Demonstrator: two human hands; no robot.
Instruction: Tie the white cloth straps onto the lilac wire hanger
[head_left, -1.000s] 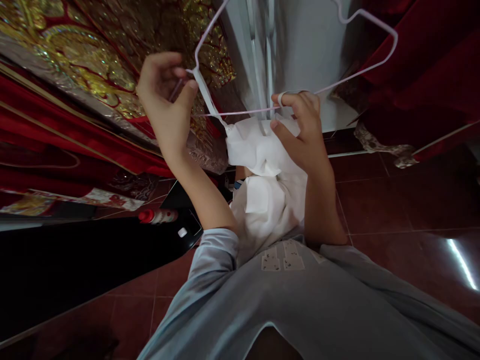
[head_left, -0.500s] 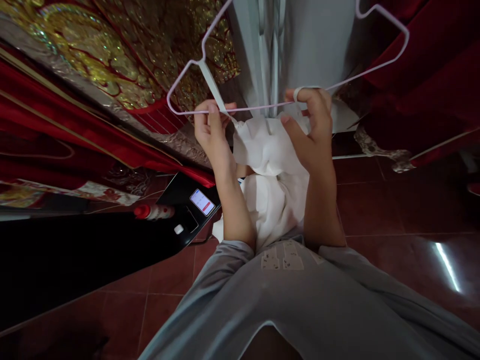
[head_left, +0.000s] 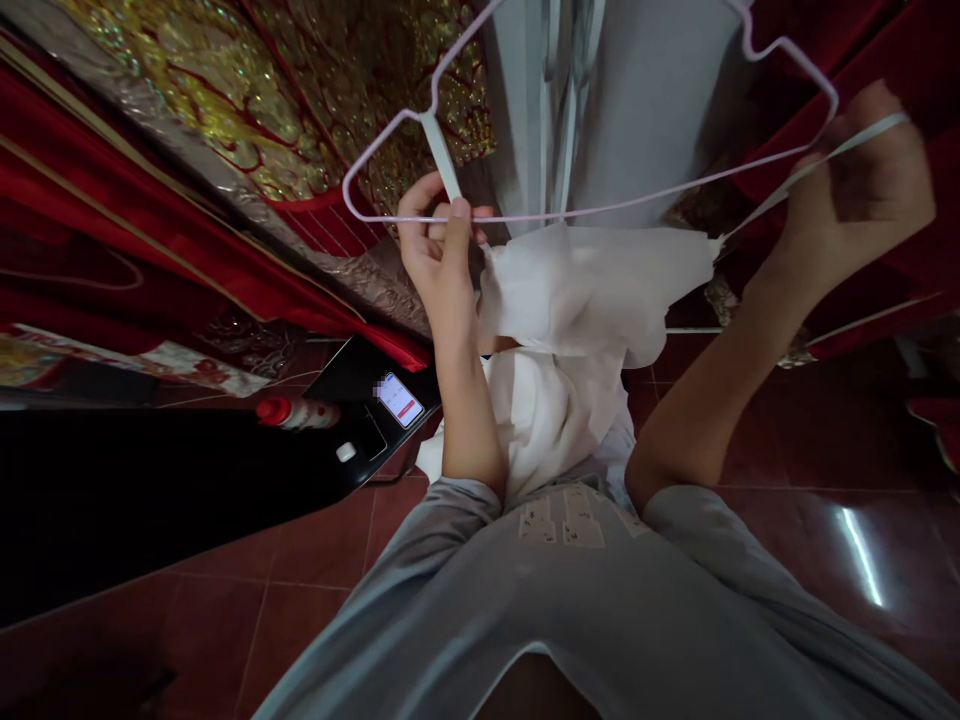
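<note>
A pale pink clothes hanger [head_left: 637, 204] spans the view in front of me, its top cut off by the frame. My left hand [head_left: 444, 235] pinches the hanger's lower bar near its left end. A white strap [head_left: 441, 155] loops over the left notch and runs down to that hand. Below the bar hangs a white garment [head_left: 600, 290], thin and gathered, draped down to my lap. Out at the right, my right hand [head_left: 877, 190], slightly blurred, is hooked through the other white strap [head_left: 780, 190] and stretches it taut beside the hanger's right corner.
Red and gold sequined garments [head_left: 300, 110] hang at the left, dark red cloth [head_left: 900, 60] at the right. Grey doors [head_left: 637, 100] stand behind the hanger. On a black table [head_left: 187, 500] lie a lit phone [head_left: 401, 400], a red-capped bottle [head_left: 296, 412] and a small white case [head_left: 346, 452].
My right hand has moved far right and outward, pulling the strap and the garment's right side with it. My left hand keeps its grip; the hanger has shifted slightly right.
</note>
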